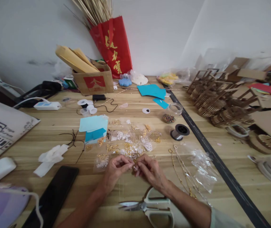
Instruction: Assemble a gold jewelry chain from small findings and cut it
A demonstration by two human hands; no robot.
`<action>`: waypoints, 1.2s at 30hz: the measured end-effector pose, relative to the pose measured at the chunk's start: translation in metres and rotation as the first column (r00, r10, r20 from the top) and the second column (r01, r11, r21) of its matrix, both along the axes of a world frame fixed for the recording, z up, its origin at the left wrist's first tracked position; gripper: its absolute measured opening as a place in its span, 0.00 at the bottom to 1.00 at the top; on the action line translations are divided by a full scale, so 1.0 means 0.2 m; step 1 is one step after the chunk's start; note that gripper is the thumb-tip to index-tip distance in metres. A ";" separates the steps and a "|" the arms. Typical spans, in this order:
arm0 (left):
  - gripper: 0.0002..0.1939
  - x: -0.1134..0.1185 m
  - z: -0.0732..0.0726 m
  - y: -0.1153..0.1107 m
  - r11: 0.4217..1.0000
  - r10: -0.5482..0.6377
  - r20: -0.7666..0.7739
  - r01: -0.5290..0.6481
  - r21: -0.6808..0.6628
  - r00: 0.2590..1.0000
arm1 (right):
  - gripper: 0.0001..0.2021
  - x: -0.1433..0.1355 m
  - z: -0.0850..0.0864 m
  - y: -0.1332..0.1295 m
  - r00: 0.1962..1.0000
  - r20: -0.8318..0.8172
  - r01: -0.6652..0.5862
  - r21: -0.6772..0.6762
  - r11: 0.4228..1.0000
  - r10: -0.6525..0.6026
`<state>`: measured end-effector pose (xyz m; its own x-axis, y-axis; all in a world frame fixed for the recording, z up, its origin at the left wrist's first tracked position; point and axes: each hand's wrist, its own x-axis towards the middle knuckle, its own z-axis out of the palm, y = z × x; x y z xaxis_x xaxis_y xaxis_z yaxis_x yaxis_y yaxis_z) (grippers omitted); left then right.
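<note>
Fingertips [130, 165] close together, left hand [115, 171] and right hand [150, 170] pinch a tiny silvery piece [135, 168].

The only view looks out from the person's head, above the wooden tabletop [126, 110], facing forward and tilted down toward the left hand [116, 169] and right hand [152, 172], both near the lens around six o'clock. Its wide field takes in the printed bag [4, 129] at nine o'clock and the brown slatted pieces [223, 101] at three, with the scissors [142, 206] close at six and the red gift bag [115, 47] farther off at eleven, before the pale wall [163, 34].
</note>
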<state>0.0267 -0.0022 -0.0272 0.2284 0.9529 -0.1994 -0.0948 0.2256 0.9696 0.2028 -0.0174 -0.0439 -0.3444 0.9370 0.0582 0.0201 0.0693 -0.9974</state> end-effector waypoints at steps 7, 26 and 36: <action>0.10 0.01 0.00 0.00 0.998 -0.026 0.031 0.027 -0.048 0.999 | 0.09 0.01 0.03 -0.01 0.983 0.183 -0.050 0.225 0.973 0.008; 0.08 0.00 -0.05 -0.02 0.988 -0.084 -0.203 0.108 0.111 0.976 | 0.11 0.05 0.09 -0.02 0.750 0.620 -0.412 0.710 0.571 -0.229; 0.07 -0.01 -0.04 -0.02 0.977 -0.133 -0.249 0.169 0.130 0.959 | 0.09 0.05 0.11 -0.01 0.748 0.640 -0.416 0.656 0.630 -0.174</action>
<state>0.0246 -0.0057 -0.0353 0.3355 0.9338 -0.1242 0.1662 0.0711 0.9835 0.2129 -0.0189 -0.0220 -0.6771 0.6060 0.4174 0.5022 0.7952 -0.3398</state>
